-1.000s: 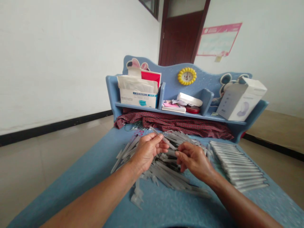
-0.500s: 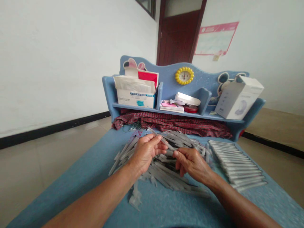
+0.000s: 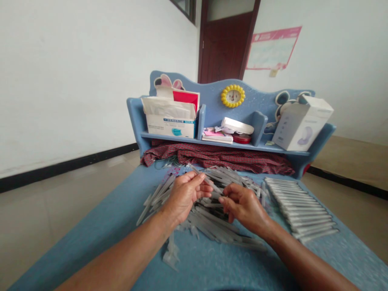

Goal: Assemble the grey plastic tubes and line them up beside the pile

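My left hand [image 3: 189,192] is closed, with a thin translucent grey stick [image 3: 213,184] pinched between thumb and fingers. The stick slants down to the right, its lower end near the fingertips of my right hand [image 3: 242,204]. The thumb and forefinger of my right hand are a little apart, and nothing shows between them. Beneath both hands lies a loose pile of similar grey sticks [image 3: 209,226], partly covered by the hands. On the right, several sticks lie side by side in a neat row [image 3: 303,210].
A blue desk [image 3: 100,242] carries everything. Along its back runs a shelf with a mask box [image 3: 169,125], a white box [image 3: 303,125], a red round tin [image 3: 241,138] and a yellow clock [image 3: 233,96]. Checked cloth [image 3: 218,157] lies under the shelf. Scraps of clear plastic [image 3: 171,254] lie in front.
My right thumb and forefinger have parted and drawn slightly off the stick's lower end. My left hand keeps its hold. The view has shifted slightly.
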`<state>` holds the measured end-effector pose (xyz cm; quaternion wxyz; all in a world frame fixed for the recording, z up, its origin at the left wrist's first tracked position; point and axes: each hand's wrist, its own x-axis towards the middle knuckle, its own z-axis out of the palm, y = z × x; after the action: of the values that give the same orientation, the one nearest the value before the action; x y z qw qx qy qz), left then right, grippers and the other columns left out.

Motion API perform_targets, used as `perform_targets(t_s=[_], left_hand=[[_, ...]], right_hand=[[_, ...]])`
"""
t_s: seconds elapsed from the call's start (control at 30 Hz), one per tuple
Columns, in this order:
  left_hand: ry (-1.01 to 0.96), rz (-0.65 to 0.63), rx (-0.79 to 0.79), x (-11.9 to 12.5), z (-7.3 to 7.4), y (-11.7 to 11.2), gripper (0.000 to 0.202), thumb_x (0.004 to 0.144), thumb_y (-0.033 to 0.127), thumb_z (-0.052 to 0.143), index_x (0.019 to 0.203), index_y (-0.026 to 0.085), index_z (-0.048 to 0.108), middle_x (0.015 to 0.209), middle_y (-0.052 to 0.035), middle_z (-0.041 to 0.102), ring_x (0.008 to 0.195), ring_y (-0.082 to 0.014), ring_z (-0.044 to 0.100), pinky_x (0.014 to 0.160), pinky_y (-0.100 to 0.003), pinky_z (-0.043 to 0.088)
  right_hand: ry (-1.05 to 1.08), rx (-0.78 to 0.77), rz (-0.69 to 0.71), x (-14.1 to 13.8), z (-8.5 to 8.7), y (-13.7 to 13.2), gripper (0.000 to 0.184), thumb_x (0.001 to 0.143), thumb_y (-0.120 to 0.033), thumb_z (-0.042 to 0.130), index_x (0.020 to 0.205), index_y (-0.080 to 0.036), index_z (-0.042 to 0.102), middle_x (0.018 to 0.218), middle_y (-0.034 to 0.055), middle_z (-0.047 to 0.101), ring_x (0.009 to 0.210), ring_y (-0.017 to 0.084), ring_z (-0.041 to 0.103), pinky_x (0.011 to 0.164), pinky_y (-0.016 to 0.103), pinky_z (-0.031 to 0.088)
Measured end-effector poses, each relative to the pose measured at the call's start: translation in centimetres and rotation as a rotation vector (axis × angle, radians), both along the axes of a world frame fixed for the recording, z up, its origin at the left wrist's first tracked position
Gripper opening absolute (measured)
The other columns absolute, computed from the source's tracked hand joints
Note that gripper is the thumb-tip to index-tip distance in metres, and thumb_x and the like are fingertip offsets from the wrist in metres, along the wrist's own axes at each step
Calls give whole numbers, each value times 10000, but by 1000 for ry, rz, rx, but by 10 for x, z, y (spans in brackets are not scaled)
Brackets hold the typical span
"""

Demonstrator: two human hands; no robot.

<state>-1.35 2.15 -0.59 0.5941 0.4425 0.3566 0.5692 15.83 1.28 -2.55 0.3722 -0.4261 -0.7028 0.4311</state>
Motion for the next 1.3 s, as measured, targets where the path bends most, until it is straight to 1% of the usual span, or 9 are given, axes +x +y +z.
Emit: perform_targets(t_s=[0.17, 0.33, 0.43, 0.53, 0.7, 0.8, 1.0, 1.17, 1.3], left_hand=[[-5, -1, -7, 0, -1, 1, 84, 796, 188, 561, 759, 118, 533, 695, -71, 656, 586, -142, 630, 543, -246, 520], [2, 14, -11, 0, 0, 1, 87, 788, 189, 568, 754, 117, 533, 697, -82, 660, 578, -144, 630, 532, -241, 517], [6, 6, -11, 1, 0, 1, 90, 787, 193, 571, 754, 116, 537, 688, -76, 654, 582, -147, 631, 533, -244, 519], [4, -1, -6, 1, 0, 0, 87, 791, 195, 568, 757, 120, 538, 687, -66, 650, 582, -142, 629, 535, -241, 519], [20, 16, 1, 1, -1, -1, 94, 787, 198, 570, 753, 114, 545, 709, -80, 659, 582, -143, 629, 534, -244, 519], [32, 10, 4, 2, 0, -1, 102, 789, 202, 568, 749, 109, 555, 710, -82, 658, 584, -142, 628, 535, -244, 518], [6, -37, 11, 1, 3, -2, 108, 782, 219, 587, 757, 119, 558, 710, -68, 657, 587, -142, 626, 549, -251, 519], [-33, -119, 34, -1, 5, -2, 115, 776, 229, 603, 776, 116, 584, 723, -62, 655, 605, -136, 621, 551, -238, 514], [-46, -163, 45, -2, 8, -3, 106, 780, 215, 599, 795, 111, 590, 748, -76, 659, 626, -141, 619, 562, -241, 514]], right_hand=[[-67, -15, 91, 1, 3, -2, 394, 861, -476, 398, 635, -166, 487, 528, 0, 557, 368, 90, 526, 352, 183, 357], [3, -22, 1, 0, 2, -2, 238, 771, -400, 572, 762, -182, 476, 539, -41, 538, 372, 91, 514, 352, 180, 370], [-15, -23, 29, 0, 3, -2, 277, 825, -421, 483, 702, -173, 477, 536, -22, 547, 372, 93, 524, 355, 183, 367], [-26, -102, 114, 0, 5, -3, 373, 859, -474, 387, 659, -168, 464, 529, -3, 566, 357, 97, 529, 341, 181, 350], [19, -69, 27, -1, 4, -3, 250, 767, -404, 565, 743, -179, 459, 521, -49, 534, 358, 90, 515, 346, 173, 365], [29, -71, 33, -1, 2, -2, 264, 788, -423, 531, 731, -175, 463, 521, -40, 544, 353, 92, 516, 343, 177, 363], [159, -261, 153, -1, 5, -4, 375, 800, -515, 485, 691, -157, 458, 512, 3, 609, 332, 107, 540, 321, 167, 339], [396, -472, 297, 1, 6, -4, 358, 777, -491, 535, 741, -136, 507, 509, 40, 644, 312, 139, 548, 293, 182, 359], [484, -563, 386, 6, 6, -1, 339, 781, -456, 543, 739, -120, 526, 516, 65, 657, 313, 147, 554, 289, 187, 382]])
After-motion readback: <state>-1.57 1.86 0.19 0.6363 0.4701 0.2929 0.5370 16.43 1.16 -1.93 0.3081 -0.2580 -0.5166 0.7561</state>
